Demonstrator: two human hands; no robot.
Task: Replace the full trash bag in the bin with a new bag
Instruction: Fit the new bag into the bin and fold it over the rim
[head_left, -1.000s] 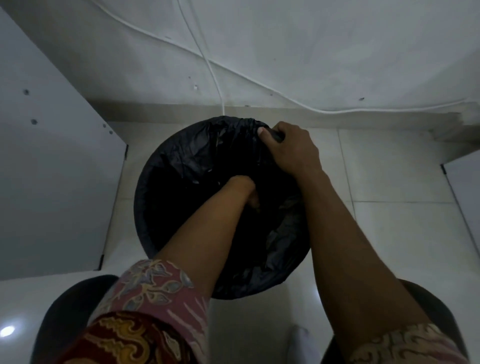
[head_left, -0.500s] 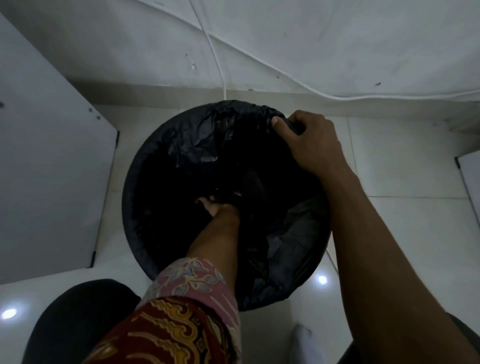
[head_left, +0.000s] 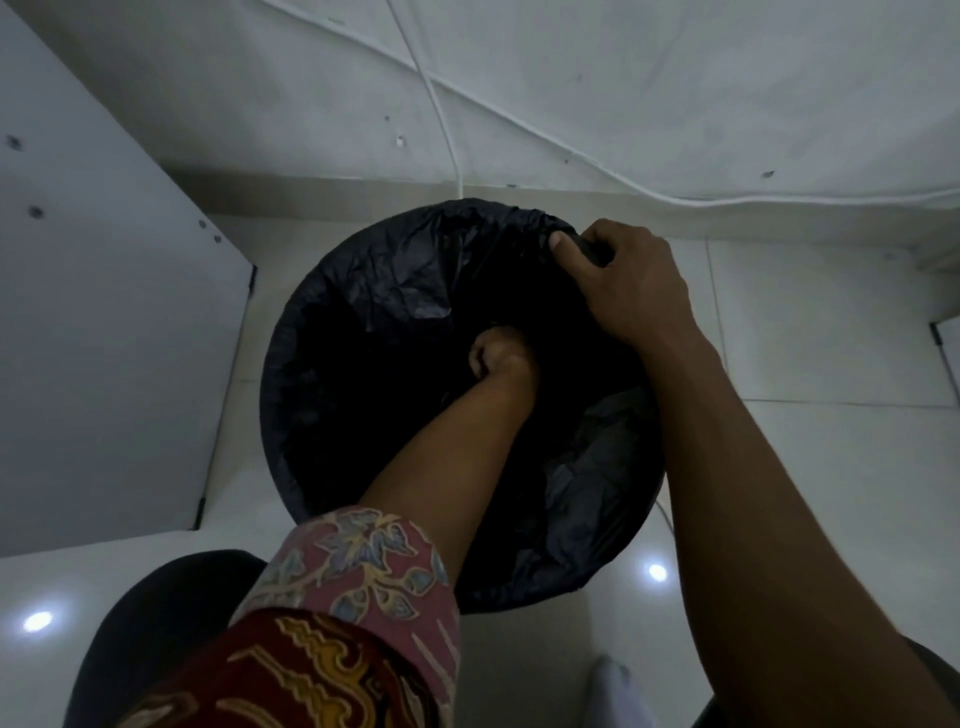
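A round black bin (head_left: 267, 410) stands on the floor below me, lined with a crinkled black trash bag (head_left: 395, 280) whose edge is folded over the rim. My right hand (head_left: 628, 280) grips the far right rim, thumb inside and fingers curled over the bag's edge. My left hand (head_left: 498, 361) is deep inside the bin against the bag's dark inner side. Its fingers are lost in the dark. Loose folds of bag bunch at the near right, inside the rim.
A white cabinet panel (head_left: 104, 364) stands close on the bin's left. A white wall with thin white cables (head_left: 447, 130) is right behind it. Another panel's edge (head_left: 948, 358) shows far right. Glossy tiles (head_left: 831, 332) lie to the right; my dark knee (head_left: 156, 634) is below.
My left arm has pushed deeper into the bin along the bag's inside. My right hand has kept its hold on the far rim. The view has come closer to the bin.
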